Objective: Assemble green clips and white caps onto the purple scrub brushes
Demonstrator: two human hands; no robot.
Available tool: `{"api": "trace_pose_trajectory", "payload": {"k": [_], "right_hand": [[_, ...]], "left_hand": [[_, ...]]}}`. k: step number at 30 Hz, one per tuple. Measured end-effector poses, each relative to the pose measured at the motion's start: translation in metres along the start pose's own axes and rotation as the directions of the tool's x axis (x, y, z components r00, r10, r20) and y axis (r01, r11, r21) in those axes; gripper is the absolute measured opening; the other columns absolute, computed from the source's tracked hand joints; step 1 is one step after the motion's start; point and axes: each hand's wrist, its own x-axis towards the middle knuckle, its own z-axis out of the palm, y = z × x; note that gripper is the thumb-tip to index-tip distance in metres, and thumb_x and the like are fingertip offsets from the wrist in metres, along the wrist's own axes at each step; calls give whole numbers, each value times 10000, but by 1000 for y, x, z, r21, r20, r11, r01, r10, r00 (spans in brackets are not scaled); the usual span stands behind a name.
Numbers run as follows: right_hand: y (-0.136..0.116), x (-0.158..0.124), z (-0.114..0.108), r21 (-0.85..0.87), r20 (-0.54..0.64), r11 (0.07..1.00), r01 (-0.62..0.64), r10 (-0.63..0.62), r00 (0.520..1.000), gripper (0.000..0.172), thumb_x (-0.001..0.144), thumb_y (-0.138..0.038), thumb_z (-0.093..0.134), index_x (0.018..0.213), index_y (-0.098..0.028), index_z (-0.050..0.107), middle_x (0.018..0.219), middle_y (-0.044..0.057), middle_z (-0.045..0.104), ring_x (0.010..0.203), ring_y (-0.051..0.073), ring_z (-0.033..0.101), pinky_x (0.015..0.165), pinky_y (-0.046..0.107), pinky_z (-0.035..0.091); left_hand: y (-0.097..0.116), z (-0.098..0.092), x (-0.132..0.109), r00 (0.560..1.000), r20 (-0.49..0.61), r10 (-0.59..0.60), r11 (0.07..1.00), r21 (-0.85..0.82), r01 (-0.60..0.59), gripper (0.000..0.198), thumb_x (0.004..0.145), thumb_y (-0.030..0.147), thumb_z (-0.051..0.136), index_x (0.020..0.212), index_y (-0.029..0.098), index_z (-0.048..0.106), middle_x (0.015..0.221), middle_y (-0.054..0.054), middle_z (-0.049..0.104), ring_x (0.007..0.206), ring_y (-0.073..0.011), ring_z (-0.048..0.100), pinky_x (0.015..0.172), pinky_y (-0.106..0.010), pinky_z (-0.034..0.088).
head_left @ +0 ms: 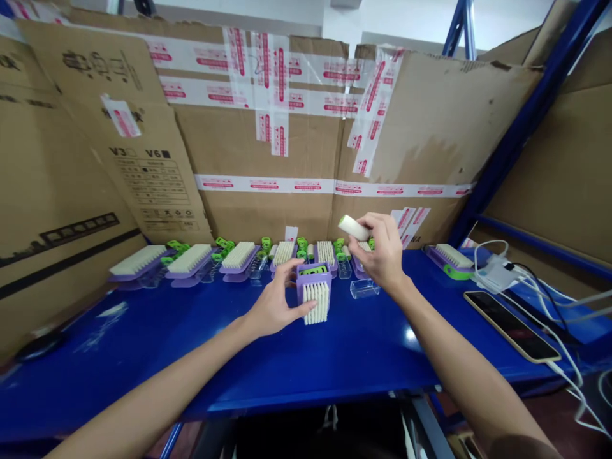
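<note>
The left hand (pixel 275 306) stands a purple brush (pixel 315 301) on its end on the smooth blue table (pixel 335 363), near the middle. Its fingers are curled around the plastic body, and the dense white bristles face the person. The right hand (pixel 381 256) is lifted just above and to the right of it, with thumb and fingertips closed on a small white cylinder (pixel 352 227) with rounded ends. Behind them a row of similar brushes (pixel 191 258) lies flat along the taped cardboard wall (pixel 268 146), a small clear plastic case (pixel 364 289) lies close to the right wrist, and a flat smartphone (pixel 511 326) rests far right.
</note>
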Motion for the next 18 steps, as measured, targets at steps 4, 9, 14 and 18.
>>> {"api": "trace_pose_trajectory", "payload": {"k": [4,9,14,18], "right_hand": [[-21,-15,0,96,31,995,7,-10,999,305,1078,-183,727,1347,-284,624,1169,93,748,1036,310,704,870,508,597],[-34,-25,-5,147,53,988,-47,40,998,338,1077,-203,739,1380,-305,628,1200,97,760,1061,323,725,890,539,614],[-44,-29,-2,227,131,972,-60,30,991,310,1123,-294,734,1414,-303,627,1244,105,765,1091,317,743,892,526,644],[-50,-32,4,282,192,953,-111,57,980,296,1176,-329,669,1469,-303,630,1315,116,763,1178,323,746,968,542,648]], "left_hand": [[1,1,0,1000,-15,-24,999,-27,23,895,989,523,895,1701,311,395,1618,-225,625,1330,-389,789,978,-550,740],[8,3,1,996,30,-81,985,-152,85,887,1002,509,899,1705,322,392,1565,-204,682,1329,-380,794,941,-506,745],[17,8,1,991,79,-109,966,-228,124,825,1035,491,875,1684,317,397,1526,-196,726,1318,-367,806,1007,-532,735],[16,10,-1,990,92,-107,962,-243,126,791,1051,524,852,1679,315,419,1539,-191,728,1346,-374,794,1063,-563,721]]}}
